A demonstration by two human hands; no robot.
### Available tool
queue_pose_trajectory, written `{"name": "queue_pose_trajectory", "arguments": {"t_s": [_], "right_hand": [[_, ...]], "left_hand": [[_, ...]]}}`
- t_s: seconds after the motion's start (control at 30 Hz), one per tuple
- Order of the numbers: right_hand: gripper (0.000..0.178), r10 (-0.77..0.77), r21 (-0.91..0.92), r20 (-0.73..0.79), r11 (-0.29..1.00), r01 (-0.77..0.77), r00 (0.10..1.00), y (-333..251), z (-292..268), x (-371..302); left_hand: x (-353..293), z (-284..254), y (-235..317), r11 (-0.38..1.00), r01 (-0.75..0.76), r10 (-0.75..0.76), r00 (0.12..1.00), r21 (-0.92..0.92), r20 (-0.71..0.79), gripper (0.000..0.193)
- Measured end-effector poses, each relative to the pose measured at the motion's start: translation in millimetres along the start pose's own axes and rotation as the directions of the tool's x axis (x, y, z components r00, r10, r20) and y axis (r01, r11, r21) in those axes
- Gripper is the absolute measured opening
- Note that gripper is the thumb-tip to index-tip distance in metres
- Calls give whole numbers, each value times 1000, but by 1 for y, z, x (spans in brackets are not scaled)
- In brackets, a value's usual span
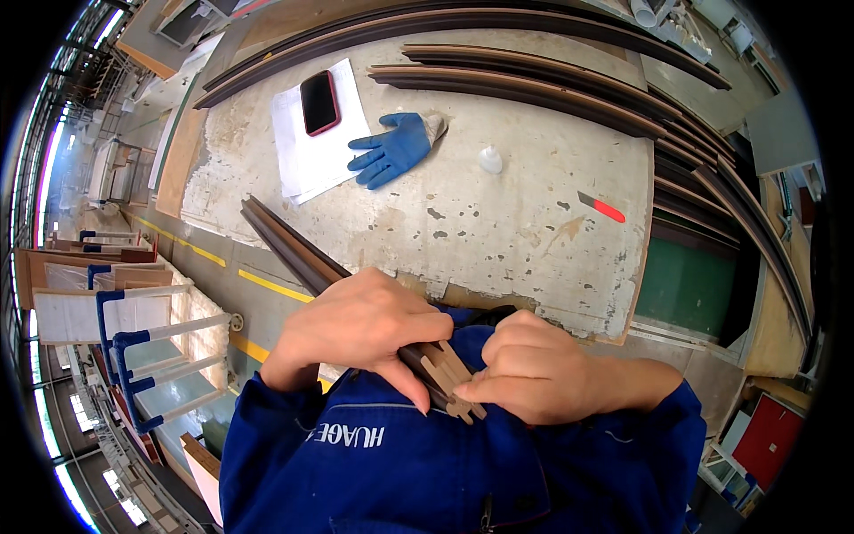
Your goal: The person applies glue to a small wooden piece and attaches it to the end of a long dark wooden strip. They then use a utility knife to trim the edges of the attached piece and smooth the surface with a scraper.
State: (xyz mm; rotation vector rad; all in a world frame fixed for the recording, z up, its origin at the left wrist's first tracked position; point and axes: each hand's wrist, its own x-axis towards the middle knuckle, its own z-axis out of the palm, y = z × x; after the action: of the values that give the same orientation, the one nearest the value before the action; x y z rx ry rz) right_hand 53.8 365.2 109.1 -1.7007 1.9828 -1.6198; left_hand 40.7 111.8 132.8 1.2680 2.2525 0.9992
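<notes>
My left hand is closed around a long dark brown moulding strip, close to its near end, with the thumb stretched along it. The strip slants from the table's front edge toward my body. Its near end shows a light brown, notched wooden profile. At that end my right hand has its fingers curled in and its thumb tip against the wood. Whatever lies inside that pinch is hidden by the fingers.
On the worn pale table lie a blue glove, a phone on white papers, a small white bottle and a red-handled knife. Several dark mouldings lie along the back and right. A pipe-framed rack stands left.
</notes>
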Motion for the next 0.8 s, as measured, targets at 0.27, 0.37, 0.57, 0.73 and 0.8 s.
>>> {"name": "queue_pose_trajectory", "arguments": {"t_s": [0.27, 0.37, 0.57, 0.73, 0.8], "right_hand": [[18, -33, 15, 5, 999, 33, 999, -2, 1, -4], [18, -37, -29, -22, 999, 36, 999, -2, 1, 2], [18, -54, 9, 5, 998, 54, 999, -3, -2, -1], [16, -54, 3, -38, 999, 54, 998, 0, 2, 0], [16, -67, 14, -8, 998, 67, 998, -1, -2, -1]], "left_hand": [[-1, 1, 1, 1000, 22, -22, 1000, -15, 13, 58], [-1, 0, 0, 1000, 11, -11, 1000, -6, 19, 58], [0, 0, -1, 1000, 1, -2, 1000, 17, 25, 59], [0, -2, 1, 1000, 4, -5, 999, 24, 32, 58], [1, -1, 0, 1000, 8, -8, 999, 26, 33, 58]]}}
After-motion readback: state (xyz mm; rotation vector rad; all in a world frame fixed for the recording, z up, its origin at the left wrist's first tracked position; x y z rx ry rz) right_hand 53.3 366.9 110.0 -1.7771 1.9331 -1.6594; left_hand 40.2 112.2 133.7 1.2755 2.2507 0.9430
